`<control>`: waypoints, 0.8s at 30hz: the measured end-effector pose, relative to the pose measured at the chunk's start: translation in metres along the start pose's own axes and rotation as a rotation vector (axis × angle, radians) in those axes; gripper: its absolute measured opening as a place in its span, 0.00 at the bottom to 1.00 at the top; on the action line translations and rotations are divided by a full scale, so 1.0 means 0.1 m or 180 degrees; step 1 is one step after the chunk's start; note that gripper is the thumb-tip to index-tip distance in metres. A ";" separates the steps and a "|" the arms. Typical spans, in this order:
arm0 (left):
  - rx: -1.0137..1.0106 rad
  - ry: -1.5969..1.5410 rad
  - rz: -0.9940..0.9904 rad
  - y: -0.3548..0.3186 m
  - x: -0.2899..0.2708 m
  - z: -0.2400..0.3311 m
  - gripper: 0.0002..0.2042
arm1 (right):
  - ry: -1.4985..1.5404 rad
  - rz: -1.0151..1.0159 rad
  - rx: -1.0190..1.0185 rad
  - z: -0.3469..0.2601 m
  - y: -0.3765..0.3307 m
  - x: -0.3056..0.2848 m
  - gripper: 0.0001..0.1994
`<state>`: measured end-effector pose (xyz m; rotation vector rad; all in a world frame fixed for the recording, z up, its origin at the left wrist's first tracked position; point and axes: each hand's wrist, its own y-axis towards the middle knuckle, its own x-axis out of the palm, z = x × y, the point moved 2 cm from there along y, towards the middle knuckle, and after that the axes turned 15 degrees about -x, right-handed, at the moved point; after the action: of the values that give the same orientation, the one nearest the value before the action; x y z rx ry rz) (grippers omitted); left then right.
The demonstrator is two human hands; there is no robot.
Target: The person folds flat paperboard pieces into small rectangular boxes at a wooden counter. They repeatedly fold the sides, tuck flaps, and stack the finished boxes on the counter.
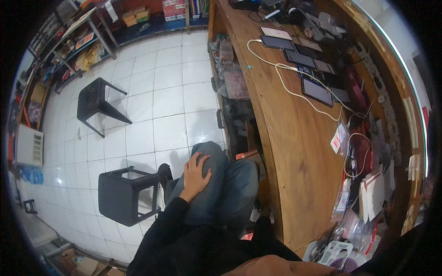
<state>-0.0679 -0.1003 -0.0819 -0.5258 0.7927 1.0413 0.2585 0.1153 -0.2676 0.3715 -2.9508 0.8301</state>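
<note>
Left hand (pixel 195 178) palm down on the jeans-clad left knee (pixel 218 168), fingers loosely apart, nothing gripped; knee's just left of the wooden desk (pixel 294 152), bare skin (pixel 269 267) shows at the bottom edge, too close to camera to tell if it's the right hand or what state that's in. Black stool (pixel 117 195) sits left of the knee on white floor tiles (pixel 168 99), second stool (pixel 93 103) farther off. Desk: phones (pixel 316 92) and white cable (pixel 288 68) at the far end, papers (pixel 372 193) along the right side.
</note>
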 end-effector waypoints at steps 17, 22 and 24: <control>0.0002 -0.0183 -0.0002 -0.12 0.02 -0.03 0.24 | 0.0376 -0.0987 -0.0898 -1.22 -0.38 0.86 0.17; 0.0051 -0.0208 0.0040 -0.15 -0.01 -0.09 0.24 | 0.0431 -0.0950 -0.0849 -1.16 -0.44 0.90 0.17; 0.0081 -0.0195 0.0011 -0.14 0.00 -0.07 0.24 | 0.0452 -0.0890 -0.0819 -1.12 -0.45 0.89 0.17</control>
<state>-0.0576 -0.1114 -0.0860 -0.4690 0.7519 1.0444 0.1817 0.1174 -0.1390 0.6564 -2.7392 0.4198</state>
